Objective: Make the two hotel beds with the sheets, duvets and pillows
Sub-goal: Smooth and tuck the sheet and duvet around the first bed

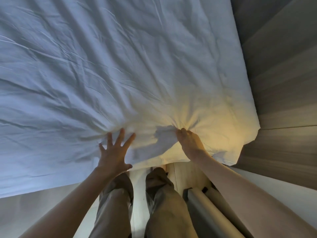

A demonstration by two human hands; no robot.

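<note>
A white duvet point(120, 66) covers the bed and fills most of the view, creased all over, with folds fanning out from the near edge where both hands meet it. Its near right corner hangs rumpled off the edge of the bed, just beside the grey wood-grain wall panelling point(283, 83) that runs down the right side.

The left hand point(114, 153) lies palm down on the duvet close to its near edge. Its fingers point(121, 136) are straight and spread wide, with the thumb out to the side at the hem, so they press on the cloth rather than grasp it. The right hand point(190, 141) sits a little further right with its fingers curled tight round a bunch of the duvet's fabric. Wrinkles radiate from that pinch, and warm yellow light falls on the cloth around it (the rest of the duvet looks cool blue-white).

Both forearms are bare and reach forward from the bottom of the frame. Between them the person's legs in khaki trousers point(161, 194) stand against the bed's side on a pale wooden floor point(185, 170). Beside the right leg lie some long pale rails point(202, 206); what they belong to cannot be made out.
</note>
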